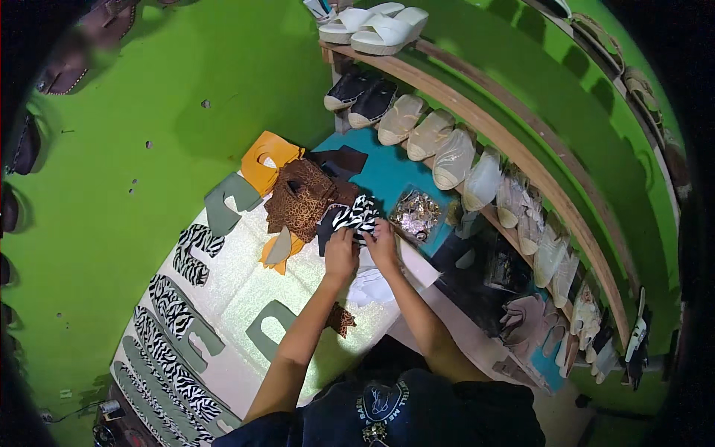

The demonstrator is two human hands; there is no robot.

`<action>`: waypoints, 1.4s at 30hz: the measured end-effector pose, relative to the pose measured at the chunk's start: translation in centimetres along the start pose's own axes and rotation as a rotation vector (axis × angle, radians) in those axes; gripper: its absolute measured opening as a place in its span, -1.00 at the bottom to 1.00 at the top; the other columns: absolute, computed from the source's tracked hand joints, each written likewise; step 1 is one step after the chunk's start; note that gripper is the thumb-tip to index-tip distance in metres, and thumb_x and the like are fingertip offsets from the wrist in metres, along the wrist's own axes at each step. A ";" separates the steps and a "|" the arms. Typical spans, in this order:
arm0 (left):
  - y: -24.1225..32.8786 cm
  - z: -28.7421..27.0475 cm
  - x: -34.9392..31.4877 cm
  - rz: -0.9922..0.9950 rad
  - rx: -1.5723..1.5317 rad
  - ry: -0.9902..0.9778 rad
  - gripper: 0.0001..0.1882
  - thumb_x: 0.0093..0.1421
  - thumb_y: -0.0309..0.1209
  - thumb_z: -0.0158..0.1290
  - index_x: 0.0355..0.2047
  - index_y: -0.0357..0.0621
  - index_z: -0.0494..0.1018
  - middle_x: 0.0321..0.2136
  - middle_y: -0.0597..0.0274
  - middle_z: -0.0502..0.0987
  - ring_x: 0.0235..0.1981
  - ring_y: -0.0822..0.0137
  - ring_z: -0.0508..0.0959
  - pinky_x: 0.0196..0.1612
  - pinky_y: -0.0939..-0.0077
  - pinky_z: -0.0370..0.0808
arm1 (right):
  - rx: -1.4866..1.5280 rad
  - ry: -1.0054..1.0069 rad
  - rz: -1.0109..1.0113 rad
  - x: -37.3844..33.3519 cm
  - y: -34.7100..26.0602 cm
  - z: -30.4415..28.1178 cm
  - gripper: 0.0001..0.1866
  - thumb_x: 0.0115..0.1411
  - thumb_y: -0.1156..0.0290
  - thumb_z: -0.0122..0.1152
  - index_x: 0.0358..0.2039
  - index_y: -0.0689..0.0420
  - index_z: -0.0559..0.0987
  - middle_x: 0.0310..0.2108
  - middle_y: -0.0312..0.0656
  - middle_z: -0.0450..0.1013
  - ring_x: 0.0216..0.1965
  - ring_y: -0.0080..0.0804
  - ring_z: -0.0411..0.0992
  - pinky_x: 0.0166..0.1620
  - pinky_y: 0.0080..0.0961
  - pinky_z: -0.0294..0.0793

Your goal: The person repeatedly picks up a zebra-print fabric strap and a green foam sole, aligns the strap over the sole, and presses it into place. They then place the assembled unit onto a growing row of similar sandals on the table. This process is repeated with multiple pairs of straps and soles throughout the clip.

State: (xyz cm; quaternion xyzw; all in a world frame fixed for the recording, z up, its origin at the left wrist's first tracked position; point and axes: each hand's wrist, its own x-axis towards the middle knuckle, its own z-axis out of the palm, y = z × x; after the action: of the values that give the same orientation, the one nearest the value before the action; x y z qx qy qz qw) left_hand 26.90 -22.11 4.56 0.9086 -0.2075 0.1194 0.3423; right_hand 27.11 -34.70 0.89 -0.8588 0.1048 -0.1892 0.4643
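Both my hands are at a pile of cut shoe-upper pieces at the far edge of the white work surface (246,257). My left hand (342,252) has its fingers curled on the near edge of a black-and-white zebra-print piece (359,212). Close beside it, my right hand (382,242) grips the right side of the same piece. Dark material shows under the zebra print by my left hand. Left of my hands lies a stack of leopard-print pieces (299,195), with orange pieces (269,160) behind it. My fingertips are partly hidden by the material.
Grey-green cutouts (262,331) and zebra-print strips (175,357) lie to the left. A clear bag of metal fittings (417,216) sits right of my hands. White sheets (370,287) are just below them. A curved wooden rack (477,112) of shoes runs along the right.
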 end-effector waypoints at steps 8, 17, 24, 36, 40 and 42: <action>0.0 -0.2 -0.2 0.006 -0.014 0.001 -0.61 -0.13 -0.53 0.07 -0.20 -0.24 0.36 -0.29 0.01 0.38 -0.26 0.02 0.41 -0.25 0.19 0.37 | 0.024 -0.024 0.021 0.2 0.1 -0.3 -0.68 -0.04 0.46 0.26 -0.28 0.23 0.38 -0.43 -0.11 0.40 -0.42 -0.33 0.39 -0.33 -0.44 0.41; 0.2 -0.4 -0.4 -0.012 -0.110 0.054 -0.54 -0.13 -0.47 0.14 -0.16 -0.24 0.33 -0.29 -0.02 0.37 -0.26 -0.06 0.39 -0.19 0.20 0.35 | 0.061 -0.127 -0.124 -0.5 -0.9 -1.3 -0.81 0.07 0.43 0.13 -0.37 0.21 0.34 -0.42 -0.01 0.35 -0.38 -0.06 0.38 -0.32 -0.26 0.35; 0.5 -1.3 -0.6 -0.027 -0.138 -0.013 -0.59 -0.11 -0.54 0.07 -0.17 -0.14 0.38 -0.25 0.00 0.37 -0.24 -0.04 0.40 -0.18 0.21 0.36 | 0.093 -0.263 -0.223 -2.0 -2.7 -1.9 -0.82 0.02 0.50 0.15 -0.38 0.20 0.35 -0.34 0.00 0.37 -0.15 -0.07 0.35 -0.15 -0.37 0.33; -2.9 -2.6 -0.8 0.117 -0.422 -0.095 -0.78 -0.05 -0.65 -0.08 -0.31 -0.28 0.33 -0.27 -0.07 0.38 -0.23 -0.07 0.44 -0.16 0.29 0.38 | -0.147 -0.460 -0.129 -2.9 -3.8 -3.4 -0.61 -0.16 0.42 0.21 -0.29 0.08 0.27 0.17 0.12 0.06 0.22 0.16 -0.06 0.21 0.03 -0.14; -3.3 -3.1 -1.2 0.051 -0.538 -0.215 -0.73 -0.07 -0.69 -0.12 -0.29 -0.27 0.30 -0.29 -0.06 0.43 -0.19 -0.07 0.44 -0.13 0.30 0.37 | -0.307 -0.525 -0.085 -3.1 -3.7 -3.0 -0.52 -0.12 0.36 0.20 -0.13 0.06 0.32 0.24 0.13 -0.08 0.26 0.17 -0.21 0.19 0.18 -0.27; -3.5 -3.3 -1.3 0.064 -0.523 -0.214 -0.72 -0.08 -0.69 -0.11 -0.29 -0.27 0.30 -0.25 -0.07 0.43 -0.18 -0.08 0.43 -0.12 0.30 0.37 | -0.440 -0.516 -0.123 -3.5 -3.8 -2.3 -0.46 -0.08 0.32 0.17 -0.02 0.03 0.32 0.23 0.14 -0.08 0.27 0.17 -0.25 0.18 0.23 -0.30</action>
State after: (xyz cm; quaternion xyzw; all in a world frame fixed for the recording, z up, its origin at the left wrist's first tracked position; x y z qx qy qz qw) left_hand 27.06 -17.12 4.52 0.7900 -0.2947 -0.0242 0.5371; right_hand 22.95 -33.12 4.44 -0.9627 -0.0298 0.0340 0.2668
